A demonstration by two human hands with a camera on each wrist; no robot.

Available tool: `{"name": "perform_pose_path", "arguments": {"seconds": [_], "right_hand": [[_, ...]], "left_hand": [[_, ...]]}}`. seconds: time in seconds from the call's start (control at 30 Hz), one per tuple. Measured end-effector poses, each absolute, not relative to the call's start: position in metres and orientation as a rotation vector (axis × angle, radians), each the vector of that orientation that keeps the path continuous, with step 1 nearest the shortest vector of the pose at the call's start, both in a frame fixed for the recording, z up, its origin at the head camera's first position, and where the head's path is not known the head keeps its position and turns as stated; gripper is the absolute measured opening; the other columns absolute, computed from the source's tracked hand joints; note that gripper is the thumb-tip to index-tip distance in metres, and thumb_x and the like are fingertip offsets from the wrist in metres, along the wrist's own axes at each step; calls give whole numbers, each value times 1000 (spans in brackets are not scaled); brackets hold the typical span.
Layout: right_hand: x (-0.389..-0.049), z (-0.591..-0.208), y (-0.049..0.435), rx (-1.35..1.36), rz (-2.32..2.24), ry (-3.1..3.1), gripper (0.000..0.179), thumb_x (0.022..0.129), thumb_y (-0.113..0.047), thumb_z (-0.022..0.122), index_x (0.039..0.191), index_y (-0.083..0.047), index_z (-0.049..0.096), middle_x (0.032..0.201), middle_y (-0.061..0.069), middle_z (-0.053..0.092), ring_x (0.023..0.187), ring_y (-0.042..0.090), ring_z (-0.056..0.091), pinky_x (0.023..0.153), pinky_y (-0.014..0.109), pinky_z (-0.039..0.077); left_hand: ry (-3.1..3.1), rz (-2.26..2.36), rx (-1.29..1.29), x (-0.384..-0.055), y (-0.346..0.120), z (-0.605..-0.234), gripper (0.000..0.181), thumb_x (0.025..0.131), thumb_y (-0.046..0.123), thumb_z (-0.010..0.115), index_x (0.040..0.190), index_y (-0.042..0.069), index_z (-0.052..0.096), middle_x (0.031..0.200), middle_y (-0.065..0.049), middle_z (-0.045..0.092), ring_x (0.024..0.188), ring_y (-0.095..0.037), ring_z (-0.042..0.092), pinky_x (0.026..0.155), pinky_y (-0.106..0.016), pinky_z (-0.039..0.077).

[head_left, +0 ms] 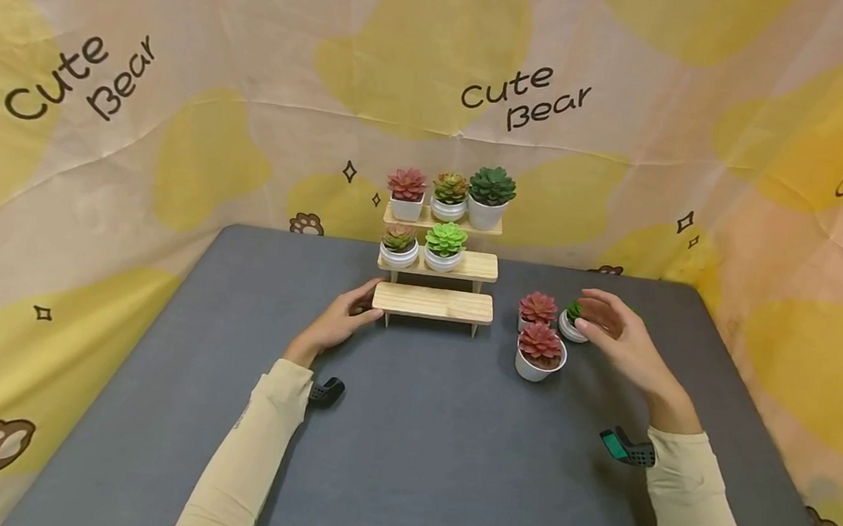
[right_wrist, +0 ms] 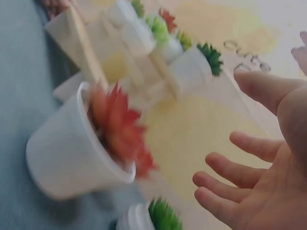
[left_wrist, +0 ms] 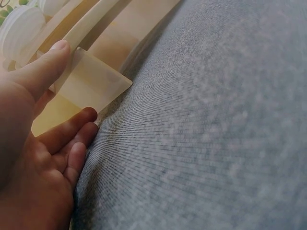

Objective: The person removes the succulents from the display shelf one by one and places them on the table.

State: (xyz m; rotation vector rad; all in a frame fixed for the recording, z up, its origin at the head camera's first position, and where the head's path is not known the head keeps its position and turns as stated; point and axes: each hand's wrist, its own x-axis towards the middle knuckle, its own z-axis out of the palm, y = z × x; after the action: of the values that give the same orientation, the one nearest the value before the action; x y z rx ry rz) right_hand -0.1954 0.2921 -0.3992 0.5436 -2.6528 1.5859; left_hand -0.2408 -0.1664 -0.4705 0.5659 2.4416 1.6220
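Note:
My left hand [head_left: 337, 318] is at the left end of the lowest step of a wooden tiered stand [head_left: 433, 302]. In the left wrist view its thumb lies along the board's edge, and the fingers curl by the translucent leg [left_wrist: 98, 79]. My right hand [head_left: 621, 339], fingers apart, hovers beside a small green potted succulent [head_left: 572, 326], partly hiding it; the right wrist view shows nothing in its grasp. Two red potted succulents stand left of that plant: a front one [head_left: 540, 353] in a white pot and one behind it [head_left: 537, 308].
On the stand's top step are a pink succulent [head_left: 406, 195], a red-green one [head_left: 450, 197] and a dark green one [head_left: 491, 198]. The middle step carries a brownish succulent [head_left: 399, 246] and a bright green one [head_left: 445, 245]. A patterned cloth [head_left: 259, 57] hangs behind the grey table [head_left: 404, 462].

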Motion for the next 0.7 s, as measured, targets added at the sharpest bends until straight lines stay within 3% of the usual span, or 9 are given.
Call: {"name": "perform_pose_path", "arguments": {"seconds": [0.07, 0.17, 0.3, 0.4, 0.5, 0.57, 0.7], "right_hand": [[-198, -393, 286, 555, 1593, -2660, 52, 105, -17, 55, 152, -3, 38, 149, 26, 46, 121, -9, 48, 98, 7, 42], [-202, -381, 273, 576, 1622, -2665, 52, 105, -17, 55, 152, -4, 37, 151, 22, 46, 135, 10, 51, 101, 6, 38], [-211, -367, 251, 610, 1652, -2679, 52, 105, -16, 55, 153, -5, 37, 153, 22, 46, 143, 41, 43, 101, 10, 40], [-220, -361, 234, 640, 1667, -2691, 54, 105, -17, 55, 154, -6, 36, 154, 23, 45, 144, 42, 42, 105, 29, 47], [-229, -359, 216, 647, 1711, -2699, 57, 104, -19, 56, 156, -8, 33, 156, 23, 42, 145, 43, 41, 109, 52, 45], [-235, -358, 205, 639, 1750, -2698, 60, 104, -20, 57, 157, -9, 31, 157, 23, 40, 146, 43, 39, 112, 60, 40], [-245, -359, 185, 633, 1802, -2696, 63, 103, -20, 59, 157, -9, 29, 158, 25, 38, 146, 44, 38, 116, 61, 35]], "left_hand": [[2448, 1620, 566, -244, -167, -476, 65, 103, 10, 57, 159, -2, 25, 151, -31, 46, 135, -47, 49, 113, -59, 38], [2454, 1626, 568, -251, -171, -489, 66, 104, 13, 58, 160, 2, 25, 151, -28, 47, 135, -44, 51, 113, -58, 39], [2444, 1639, 563, -254, -174, -492, 66, 103, 14, 59, 160, 4, 26, 152, -27, 47, 135, -43, 51, 113, -58, 39], [2442, 1644, 565, -254, -174, -492, 66, 103, 14, 59, 160, 4, 27, 151, -27, 48, 135, -44, 51, 113, -59, 38], [2438, 1644, 559, -254, -173, -492, 66, 103, 14, 59, 160, 4, 27, 151, -27, 48, 134, -44, 51, 113, -59, 38], [2436, 1647, 552, -254, -173, -492, 66, 103, 13, 59, 160, 4, 27, 151, -27, 48, 134, -44, 51, 113, -59, 38], [2432, 1649, 536, -254, -170, -493, 66, 103, 10, 58, 160, 2, 25, 151, -30, 47, 135, -46, 50, 113, -59, 37]]}}
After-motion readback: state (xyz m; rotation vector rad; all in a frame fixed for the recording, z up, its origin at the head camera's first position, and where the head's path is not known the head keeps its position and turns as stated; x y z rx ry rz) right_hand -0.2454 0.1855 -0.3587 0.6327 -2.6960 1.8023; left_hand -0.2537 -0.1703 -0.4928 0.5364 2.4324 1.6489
